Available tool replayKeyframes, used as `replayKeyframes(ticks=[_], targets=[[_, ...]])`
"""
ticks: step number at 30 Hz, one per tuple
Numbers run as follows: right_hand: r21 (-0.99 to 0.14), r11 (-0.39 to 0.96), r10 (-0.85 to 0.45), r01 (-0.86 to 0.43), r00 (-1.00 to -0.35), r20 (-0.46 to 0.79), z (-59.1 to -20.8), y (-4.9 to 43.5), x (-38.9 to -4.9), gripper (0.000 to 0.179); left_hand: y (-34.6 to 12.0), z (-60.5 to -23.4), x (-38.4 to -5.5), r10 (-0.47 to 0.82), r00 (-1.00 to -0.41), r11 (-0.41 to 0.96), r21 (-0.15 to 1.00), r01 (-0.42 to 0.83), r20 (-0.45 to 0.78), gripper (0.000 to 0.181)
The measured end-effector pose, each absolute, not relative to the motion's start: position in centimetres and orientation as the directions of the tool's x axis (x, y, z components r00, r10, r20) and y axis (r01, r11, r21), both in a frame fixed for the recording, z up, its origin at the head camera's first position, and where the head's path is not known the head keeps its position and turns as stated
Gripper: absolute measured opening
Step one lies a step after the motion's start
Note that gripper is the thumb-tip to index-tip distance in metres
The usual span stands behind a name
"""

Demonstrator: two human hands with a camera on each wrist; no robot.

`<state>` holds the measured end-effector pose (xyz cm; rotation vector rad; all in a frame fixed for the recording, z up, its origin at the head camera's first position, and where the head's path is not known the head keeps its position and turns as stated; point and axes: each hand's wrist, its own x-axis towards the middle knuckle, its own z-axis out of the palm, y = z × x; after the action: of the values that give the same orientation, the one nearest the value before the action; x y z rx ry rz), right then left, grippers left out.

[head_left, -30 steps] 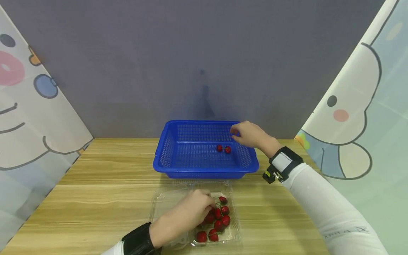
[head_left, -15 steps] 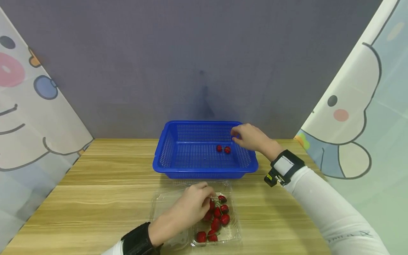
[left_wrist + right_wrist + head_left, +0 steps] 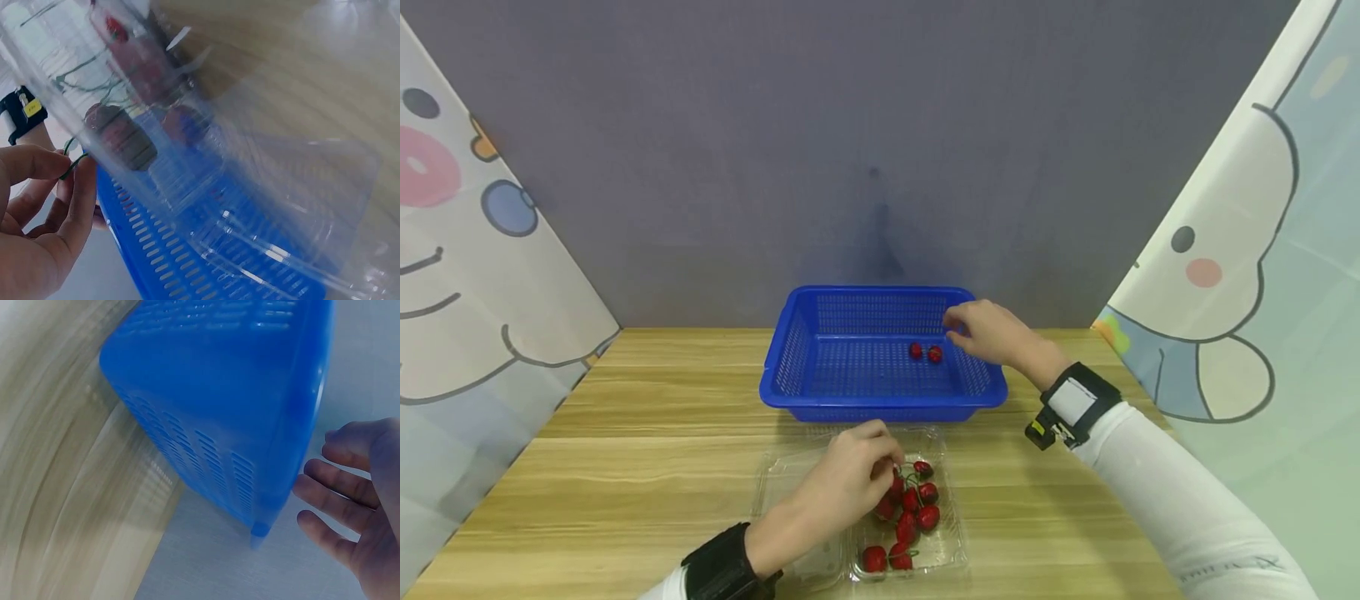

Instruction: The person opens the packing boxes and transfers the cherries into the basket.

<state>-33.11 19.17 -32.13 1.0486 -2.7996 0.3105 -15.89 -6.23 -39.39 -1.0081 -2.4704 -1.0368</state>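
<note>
Over the clear plastic box (image 3: 943, 554), my left hand (image 3: 853, 475) pinches a thin green cherry stem (image 3: 76, 164) between thumb and finger. Whichever cherry hangs on that stem is hard to make out through the plastic. Several red cherries (image 3: 928, 518) with stems lie in the box, some partly hidden behind the hand. My right hand (image 3: 988, 333) hovers at the right rim of the blue basket (image 3: 880, 412), fingers loosely bent and holding nothing. Two cherries (image 3: 935, 354) lie on the basket floor near that hand.
The box's clear lid (image 3: 790, 479) lies folded open to the left, partly under my left forearm. A wooden table (image 3: 647, 442) carries box and basket. Behind stands a grey wall (image 3: 737, 167), with cartoon-printed sheets (image 3: 1217, 250) on both sides.
My left hand has shifted slightly up and left over the box, and a few cherries there have moved a little. The right hand has sunk slightly at the basket's rim.
</note>
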Motion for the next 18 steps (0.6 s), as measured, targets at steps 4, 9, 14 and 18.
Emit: replayKeyframes(ticks=[4,9,14,18], targets=[[-0.135,0.726,-0.642,-0.674,-0.736,0.215,-32.3,19.2,-32.8,0.017,-6.4,-39.0,-16.2,0.489,-0.68,0.497,0.467,0.732,0.547,0.023],[-0.138,0.729,-0.638,-0.671,-0.738,0.22,-32.4,19.4,-32.3,0.017,-6.7,-38.4,-16.5,0.48,-0.664,0.495,0.448,0.744,0.573,0.025],[-0.13,0.726,-0.641,-0.675,-0.733,0.228,-32.4,19.4,-31.5,0.017,-7.1,-37.6,-16.8,0.472,-0.646,0.488,0.432,0.758,0.6,0.025],[-0.121,0.712,-0.652,-0.692,-0.715,0.251,-32.3,19.2,-30.7,0.015,-7.6,-36.7,-17.1,0.471,-0.63,0.481,0.419,0.77,0.618,0.024]])
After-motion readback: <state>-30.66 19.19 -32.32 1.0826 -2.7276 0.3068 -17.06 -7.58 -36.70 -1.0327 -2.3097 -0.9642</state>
